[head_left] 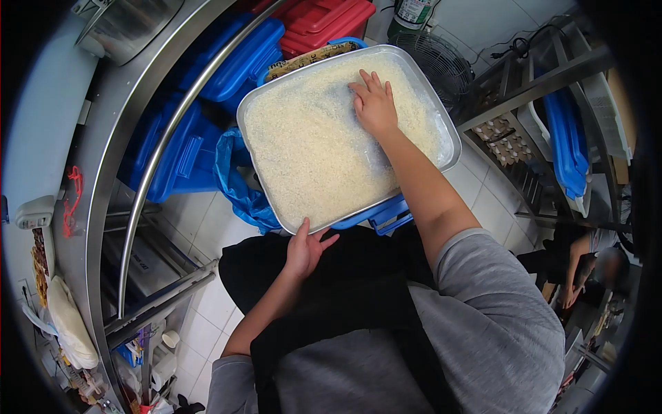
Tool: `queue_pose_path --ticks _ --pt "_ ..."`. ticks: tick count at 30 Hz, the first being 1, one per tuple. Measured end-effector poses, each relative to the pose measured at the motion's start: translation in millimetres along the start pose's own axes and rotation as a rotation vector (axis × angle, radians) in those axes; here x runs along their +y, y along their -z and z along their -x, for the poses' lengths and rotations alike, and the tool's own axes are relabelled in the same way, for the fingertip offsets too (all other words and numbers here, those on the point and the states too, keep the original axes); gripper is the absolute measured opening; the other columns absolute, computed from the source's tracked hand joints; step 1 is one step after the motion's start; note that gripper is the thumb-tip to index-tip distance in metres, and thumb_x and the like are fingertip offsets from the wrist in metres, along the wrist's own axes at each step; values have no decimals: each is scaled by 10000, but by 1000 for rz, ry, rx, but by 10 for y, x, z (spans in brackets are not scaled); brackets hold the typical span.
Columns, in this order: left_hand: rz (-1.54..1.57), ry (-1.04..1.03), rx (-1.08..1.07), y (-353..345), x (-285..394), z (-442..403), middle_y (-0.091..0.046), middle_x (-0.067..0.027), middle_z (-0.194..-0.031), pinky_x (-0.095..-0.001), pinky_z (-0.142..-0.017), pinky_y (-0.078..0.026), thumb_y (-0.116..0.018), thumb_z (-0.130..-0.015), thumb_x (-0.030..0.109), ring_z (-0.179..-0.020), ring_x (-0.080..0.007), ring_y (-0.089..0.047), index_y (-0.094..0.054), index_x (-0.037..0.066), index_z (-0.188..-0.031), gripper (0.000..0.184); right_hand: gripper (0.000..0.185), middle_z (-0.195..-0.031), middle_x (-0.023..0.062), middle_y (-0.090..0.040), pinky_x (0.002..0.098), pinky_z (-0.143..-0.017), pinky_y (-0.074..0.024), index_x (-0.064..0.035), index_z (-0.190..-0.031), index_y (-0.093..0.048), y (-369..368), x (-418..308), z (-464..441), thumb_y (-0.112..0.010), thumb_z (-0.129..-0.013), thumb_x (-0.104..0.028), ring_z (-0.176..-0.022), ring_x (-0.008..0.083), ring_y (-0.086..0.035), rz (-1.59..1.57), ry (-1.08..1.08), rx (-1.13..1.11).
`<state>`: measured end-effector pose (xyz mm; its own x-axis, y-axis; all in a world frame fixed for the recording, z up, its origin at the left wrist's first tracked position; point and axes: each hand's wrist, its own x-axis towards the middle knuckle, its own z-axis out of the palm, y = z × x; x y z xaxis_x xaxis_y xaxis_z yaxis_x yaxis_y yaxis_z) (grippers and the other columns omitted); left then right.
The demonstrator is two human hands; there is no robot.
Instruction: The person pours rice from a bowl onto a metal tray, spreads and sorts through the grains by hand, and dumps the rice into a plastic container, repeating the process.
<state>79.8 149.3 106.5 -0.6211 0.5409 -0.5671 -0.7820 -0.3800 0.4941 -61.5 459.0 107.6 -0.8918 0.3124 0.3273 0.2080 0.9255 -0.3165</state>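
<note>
Several blue bins (pixel 231 58), fan (pixel 434 65) perhaps, beside tray (pixel 449 141), right fingers (pixel 369 81) spread on grains (pixel 296 159), left fingers (pixel 303 232) parted at rim (pixel 265 196)

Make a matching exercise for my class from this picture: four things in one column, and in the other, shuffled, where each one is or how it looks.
Column 1
1. Left hand
2. Right hand
3. Fan
4. Bag

Column 2
A. Round and wire-fronted, by the far right corner of the tray
B. Blue and crumpled, by the tray's left side
C. At the tray's near rim
D. On the pale grains, fingers spread

Right pairs: 1-C, 2-D, 3-A, 4-B
</note>
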Motion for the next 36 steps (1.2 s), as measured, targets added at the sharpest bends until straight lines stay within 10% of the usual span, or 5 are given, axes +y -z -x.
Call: queue_pose_path --ticks 36 --pt "-31 -17 -33 9 -3 1 -412 -161 -1417 -578 -998 -424 -387 -1035 346 -1294 -312 -429 -291 36 -1420 504 216 -1480 15 -430 545 -1093 -258 -109 -962 -741 141 -188 -616 -597 -801 -127 -1411 254 -316 294 -18 -174"
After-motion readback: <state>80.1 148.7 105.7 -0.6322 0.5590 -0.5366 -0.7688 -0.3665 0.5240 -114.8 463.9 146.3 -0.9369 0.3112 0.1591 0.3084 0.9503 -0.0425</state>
